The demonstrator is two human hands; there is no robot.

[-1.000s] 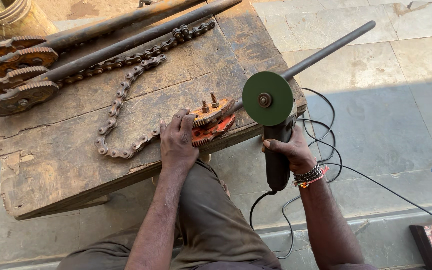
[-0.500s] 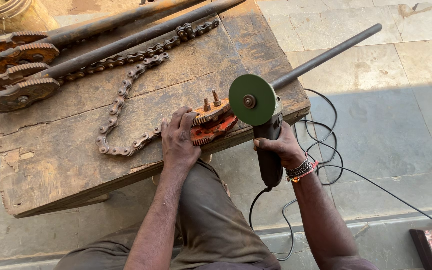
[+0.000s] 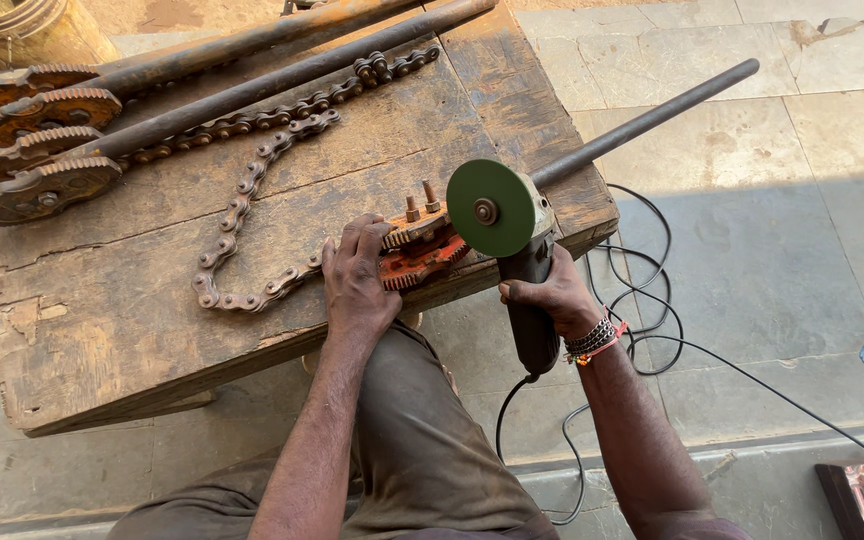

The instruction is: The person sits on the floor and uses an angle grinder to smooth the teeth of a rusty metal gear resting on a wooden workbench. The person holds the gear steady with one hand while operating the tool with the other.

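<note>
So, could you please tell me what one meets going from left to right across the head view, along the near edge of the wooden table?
Rusty roller chain → left hand → orange toothed sprocket part → green grinder disc → right hand → black power cable.

bucket (image 3: pixel 27 30) cropped at top, sprocket (image 3: pixel 422 250) partly behind grinder disc (image 3: pixel 490 208)
</note>
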